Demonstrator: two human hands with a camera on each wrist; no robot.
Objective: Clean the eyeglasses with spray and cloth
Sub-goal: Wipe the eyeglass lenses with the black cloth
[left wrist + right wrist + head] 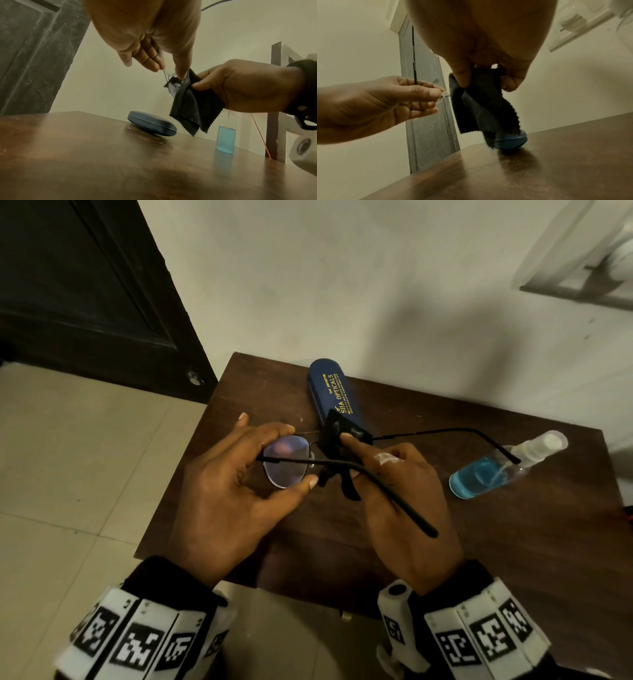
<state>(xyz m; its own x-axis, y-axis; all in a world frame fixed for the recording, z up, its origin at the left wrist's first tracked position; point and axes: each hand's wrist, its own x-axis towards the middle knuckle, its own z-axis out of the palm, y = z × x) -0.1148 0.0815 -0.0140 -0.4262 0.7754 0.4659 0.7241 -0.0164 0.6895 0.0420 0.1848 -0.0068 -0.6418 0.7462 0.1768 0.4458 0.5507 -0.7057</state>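
Observation:
Thin black-framed eyeglasses (286, 462) are held up above the brown table (513, 542), temples unfolded. My left hand (298, 455) pinches the rim of the left lens between thumb and fingers. My right hand (349, 455) pinches a black cloth (334, 426) folded round the other lens, which is hidden. In the left wrist view the cloth (193, 108) hangs from the right hand (197, 83), beside my left hand (169, 73). The right wrist view shows my right hand (486, 85) gripping the cloth (481, 108). A clear spray bottle (489, 470) of blue liquid stands at the right.
A blue eyeglass case (334, 392) lies at the back of the table, just beyond the hands. The table stands against a pale wall, with a dark door (85, 285) to the left and tiled floor (68, 474) below its left edge.

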